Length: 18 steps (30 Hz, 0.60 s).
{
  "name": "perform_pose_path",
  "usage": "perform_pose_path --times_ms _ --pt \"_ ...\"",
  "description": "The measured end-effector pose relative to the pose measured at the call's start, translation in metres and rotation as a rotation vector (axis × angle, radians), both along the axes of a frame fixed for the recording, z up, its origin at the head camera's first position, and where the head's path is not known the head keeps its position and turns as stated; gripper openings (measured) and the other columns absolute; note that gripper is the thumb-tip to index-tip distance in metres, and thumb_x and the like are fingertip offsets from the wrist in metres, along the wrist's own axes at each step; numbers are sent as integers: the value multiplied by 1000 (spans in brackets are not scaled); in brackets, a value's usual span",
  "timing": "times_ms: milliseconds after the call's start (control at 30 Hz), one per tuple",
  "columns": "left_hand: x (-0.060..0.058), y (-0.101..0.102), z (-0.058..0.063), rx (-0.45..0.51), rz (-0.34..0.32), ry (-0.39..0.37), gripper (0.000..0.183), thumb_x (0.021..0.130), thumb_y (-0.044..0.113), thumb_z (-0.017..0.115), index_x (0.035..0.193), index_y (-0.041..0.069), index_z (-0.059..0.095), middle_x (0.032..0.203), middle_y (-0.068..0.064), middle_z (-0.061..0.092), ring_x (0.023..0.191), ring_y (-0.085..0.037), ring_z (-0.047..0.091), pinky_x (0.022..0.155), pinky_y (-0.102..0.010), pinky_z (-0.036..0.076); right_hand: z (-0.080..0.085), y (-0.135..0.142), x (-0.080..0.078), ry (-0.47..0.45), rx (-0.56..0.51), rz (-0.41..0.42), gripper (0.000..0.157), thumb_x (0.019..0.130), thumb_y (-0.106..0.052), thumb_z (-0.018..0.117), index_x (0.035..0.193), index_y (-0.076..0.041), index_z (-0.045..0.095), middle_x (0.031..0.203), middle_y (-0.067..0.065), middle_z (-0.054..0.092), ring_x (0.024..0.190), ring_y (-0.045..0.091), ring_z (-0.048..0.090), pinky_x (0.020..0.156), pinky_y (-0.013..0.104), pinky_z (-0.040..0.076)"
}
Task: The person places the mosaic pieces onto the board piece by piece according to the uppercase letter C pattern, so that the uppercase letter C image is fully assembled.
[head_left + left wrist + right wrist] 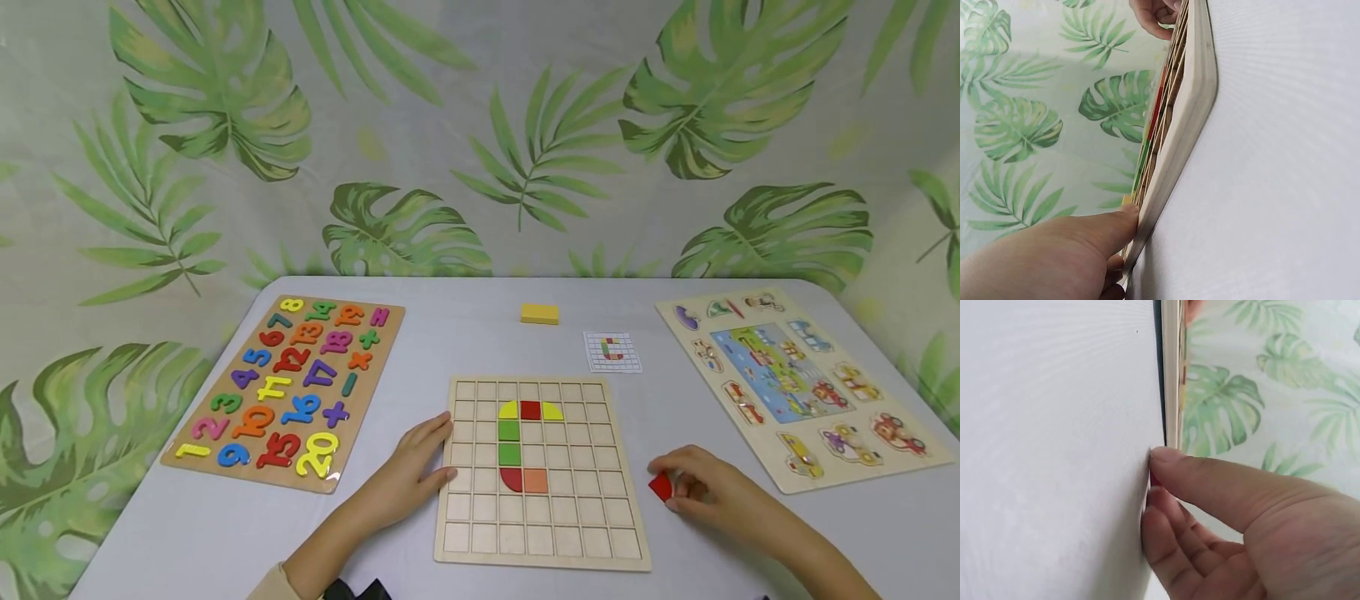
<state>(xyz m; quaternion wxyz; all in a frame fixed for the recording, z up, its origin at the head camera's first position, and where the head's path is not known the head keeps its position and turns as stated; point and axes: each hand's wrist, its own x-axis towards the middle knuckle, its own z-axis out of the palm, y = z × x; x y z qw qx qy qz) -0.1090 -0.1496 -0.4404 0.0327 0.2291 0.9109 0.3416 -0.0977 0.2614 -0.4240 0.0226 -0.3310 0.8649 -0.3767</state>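
Note:
My left hand [411,468] rests against the left edge of a wooden grid board [510,533], thumb and fingertips touching its rim. Right of the board, my right hand [697,485] pinches a red piece [661,486] with one rounded side, low over the table. In the right wrist view the fingers [1163,534] hide most of it. Set in the grid are two yellow quarter-rounds [552,412], a red square [530,410], two green squares [509,454], a dark red quarter-round [512,478] and an orange square [536,481].
Behind the board lie a yellow block [540,314] and a small pattern card [612,352]. A number puzzle [360,425] lies at the left and a picture puzzle [761,450] at the right. A leaf-print cloth [420,142] hangs beyond the white table [457,333].

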Motion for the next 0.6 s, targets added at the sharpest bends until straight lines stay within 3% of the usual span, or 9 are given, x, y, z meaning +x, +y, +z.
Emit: perform_pose_path --times_ms 100,233,433,600 --pt "0 0 0 0 0 0 60 88 22 58 137 -1 32 145 -9 24 132 -27 18 104 -42 21 -1 -2 -1 18 44 -20 28 76 -10 71 102 -11 60 94 -4 52 69 4 46 53 17 41" --pt "0 0 0 -1 -1 3 60 88 23 58 137 -1 32 145 -9 24 132 -27 18 105 -42 21 -3 -4 -2 118 107 -43 24 76 -16 72 95 -18 59 91 -10 50 71 3 45 57 16 40" --pt "0 0 -1 0 2 6 60 89 24 58 138 0 32 145 -8 24 132 -26 18 105 -42 21 -4 -9 -3 246 187 -86 26 74 -16 74 95 -20 58 89 -17 49 77 2 48 68 12 40" --pt "0 0 -2 4 1 1 60 89 24 57 138 0 32 145 -8 24 132 -26 18 105 -42 21 -2 -13 -3 264 233 -116 26 74 -18 74 95 -20 58 87 -19 48 78 0 48 68 16 43"
